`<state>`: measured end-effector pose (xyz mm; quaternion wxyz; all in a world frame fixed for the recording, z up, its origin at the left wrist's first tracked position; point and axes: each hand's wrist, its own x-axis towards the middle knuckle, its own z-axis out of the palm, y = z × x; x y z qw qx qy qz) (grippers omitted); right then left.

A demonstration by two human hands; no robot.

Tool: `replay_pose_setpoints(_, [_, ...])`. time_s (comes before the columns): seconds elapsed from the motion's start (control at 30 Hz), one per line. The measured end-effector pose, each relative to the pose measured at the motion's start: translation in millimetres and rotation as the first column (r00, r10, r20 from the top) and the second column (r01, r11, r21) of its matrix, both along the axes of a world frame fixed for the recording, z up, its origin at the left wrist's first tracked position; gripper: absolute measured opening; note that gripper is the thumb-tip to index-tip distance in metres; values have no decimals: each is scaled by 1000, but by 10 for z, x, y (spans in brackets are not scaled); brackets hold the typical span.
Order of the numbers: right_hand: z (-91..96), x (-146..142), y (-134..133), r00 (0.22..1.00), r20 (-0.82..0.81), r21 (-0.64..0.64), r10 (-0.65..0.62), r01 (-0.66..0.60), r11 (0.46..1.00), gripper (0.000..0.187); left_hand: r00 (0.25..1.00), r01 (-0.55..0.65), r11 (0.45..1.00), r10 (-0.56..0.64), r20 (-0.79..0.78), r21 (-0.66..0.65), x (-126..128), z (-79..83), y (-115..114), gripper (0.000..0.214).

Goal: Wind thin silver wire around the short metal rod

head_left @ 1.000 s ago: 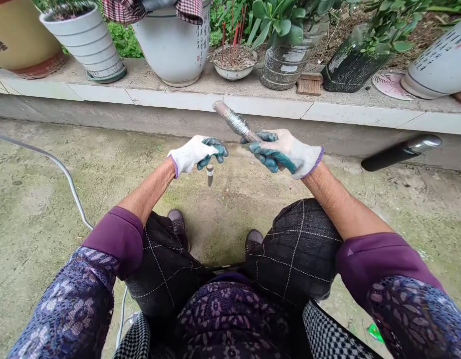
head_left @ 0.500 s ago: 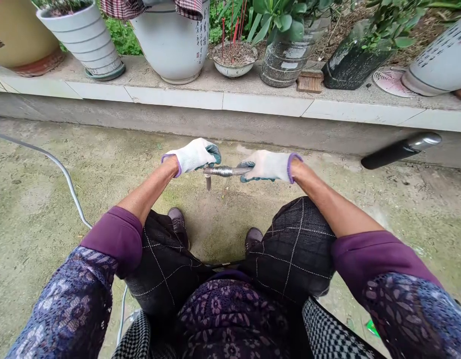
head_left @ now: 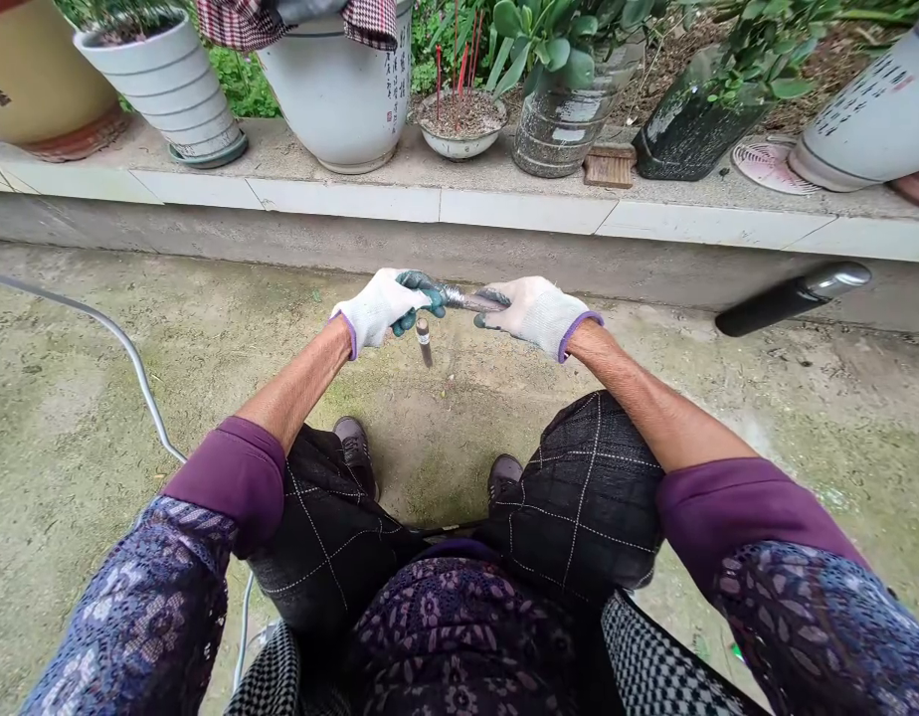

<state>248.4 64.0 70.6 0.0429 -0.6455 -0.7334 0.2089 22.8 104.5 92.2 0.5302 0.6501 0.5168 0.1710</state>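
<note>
L hand (head_left: pixel 381 310) in white knit glove, green rubber-dipped fingers (head_left: pixel 424 295) curled, partly closed, has hold of the near end of a wire-wound rod (head_left: pixel 466 299). R hand (head_left: pixel 538 316), same glove w/ purple cuff, is half curled, fingertips (head_left: pixel 489 296) on the far end of the rod; can't tell how firm that grip is. Rod lies nearly level btwn the hands, long axis running L to R across the body, tight silver wire coil over a dull metal core, coil nearer L hand. Just below L fingers stands a short metal peg (head_left: pixel 424 343), dark w/ shiny top, tilted slightly, much nearer L hand than R. Can't tell if it's set in the ground or touching the rod.

Below, rough concrete ground (head_left: pixel 459 438) w/ mossy green patches. Ahead, a tiled concrete ledge (head_left: pixel 340 199) carries a white glazed pot (head_left: pixel 332 89) and a shallow bowl w/ red sticks (head_left: pixel 459 124). To the R, a black tube w/ metal end (head_left: pixel 792 298). To the L, a grey cable (head_left: pixel 93 318) curves over the ground. Knees in dark checked trousers (head_left: pixel 586 487) sit under both arms.
</note>
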Motion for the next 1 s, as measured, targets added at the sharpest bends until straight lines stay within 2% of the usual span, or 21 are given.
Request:
replay_pose_setpoints(0.13, [22,4,23,995,-85,49,-43,47,998,31,999,-47,997,48,5,-59,15,-4,86,14])
replay_pose_setpoints(0.27, [92,-24,-19,951,-265,-38,-161,157,987,24,999,-20,997,18,-30,-78,14,4,95,13])
replay_pose_setpoints(0.33, [121,-24,-48,873,-425,-109,-239,213,971,23,999,36,996,-37,-10,-81,9,7,69,11])
replay_pose_setpoints(0.43, [148,12,-74,667,-676,-188,-313,255,949,28,994,104,991,-101,40,-80,7,7,25,12])
replay_pose_setpoints(0.53, [179,61,-91,481,-815,-244,-323,221,944,37,993,108,990,-102,64,-91,15,-4,1,15])
replay_pose_setpoints(0.6, [210,81,-113,435,-845,-277,-312,143,950,42,993,112,990,-107,55,-91,23,-20,0,17])
replay_pose_setpoints(0.7, [257,81,-164,471,-833,-328,-289,0,945,48,992,124,990,-123,7,-63,26,-50,21,18])
replay_pose_setpoints(0.8, [271,70,-212,599,-765,-398,-236,-152,905,50,994,85,996,-85,-71,-6,-1,-62,67,18])
replay_pose_setpoints(0.93, [212,45,-233,791,-610,-470,-50,-310,827,37,983,100,990,-83,-162,99,-77,-19,110,21])
replay_pose_setpoints(1.0, [151,11,-219,863,-501,-464,72,-338,819,26,970,132,985,-105,-219,110,-109,10,105,22])
